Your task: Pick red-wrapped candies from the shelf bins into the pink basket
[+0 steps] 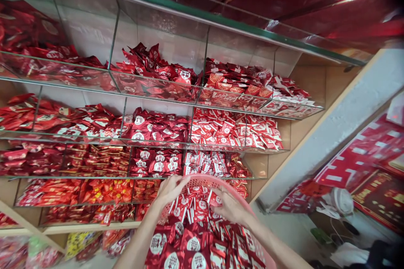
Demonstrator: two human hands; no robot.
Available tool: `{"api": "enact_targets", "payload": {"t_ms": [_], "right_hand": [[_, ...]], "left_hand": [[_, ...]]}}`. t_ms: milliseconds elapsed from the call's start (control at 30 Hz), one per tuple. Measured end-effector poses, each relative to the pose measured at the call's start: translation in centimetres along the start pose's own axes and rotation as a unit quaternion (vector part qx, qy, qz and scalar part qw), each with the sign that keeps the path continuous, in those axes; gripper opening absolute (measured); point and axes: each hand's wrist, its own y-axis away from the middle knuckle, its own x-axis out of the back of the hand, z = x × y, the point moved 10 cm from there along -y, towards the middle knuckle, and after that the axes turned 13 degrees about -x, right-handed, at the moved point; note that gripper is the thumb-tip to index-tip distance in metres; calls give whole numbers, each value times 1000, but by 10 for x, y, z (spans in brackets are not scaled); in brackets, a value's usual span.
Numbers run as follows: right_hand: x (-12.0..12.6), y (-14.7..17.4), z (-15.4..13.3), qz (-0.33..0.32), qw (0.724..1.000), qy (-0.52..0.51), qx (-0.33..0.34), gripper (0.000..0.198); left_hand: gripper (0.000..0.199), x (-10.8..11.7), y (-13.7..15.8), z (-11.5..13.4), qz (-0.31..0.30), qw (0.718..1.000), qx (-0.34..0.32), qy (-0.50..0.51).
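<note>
A pink plastic basket (206, 178) with a perforated wall is below the shelves, full of small red-and-white wrapped packets (193, 243). My left hand (172, 189) grips the basket's far left rim, thumb laid along its edge. Inside the basket, my right hand (227, 205) is over the packets near the right wall. Its fingers are curled on a small red-and-white packet (215, 197), and part of the grip is hidden. The packets at the far end are lighter and smaller than the dark red ones with white labels closer to me.
Ahead stands a shelf rack with glass dividers (205, 52), its compartments filled with red packets (160, 126). A glass shelf edge (176, 10) overhangs the top. Bagged goods (78, 244) lie below at left. Red printed goods (362, 151) and a white roll (342, 201) are at right.
</note>
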Motion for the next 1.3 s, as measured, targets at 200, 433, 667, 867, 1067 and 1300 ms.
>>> {"api": "enact_targets", "payload": {"t_ms": [200, 433, 667, 867, 1067, 1300], "right_hand": [[2, 7, 15, 12, 978, 208, 8, 74], [-8, 18, 10, 17, 961, 273, 48, 69], [-26, 20, -8, 29, 934, 343, 100, 75], [1, 25, -43, 69, 935, 301, 176, 59], [136, 19, -115, 293, 904, 262, 166, 30], [218, -16, -127, 375, 871, 316, 25, 24]], "left_hand": [[59, -1, -1, -1, -2, 1000, -1, -11], [58, -1, -1, 0, 4, 1000, -12, -15], [57, -2, 0, -2, 5, 1000, -14, -15], [60, -1, 1, -1, 0, 1000, -9, -18], [60, -1, 2, -2, -1, 1000, 3, -6], [58, 3, 3, 0, 5, 1000, 8, 3]]}}
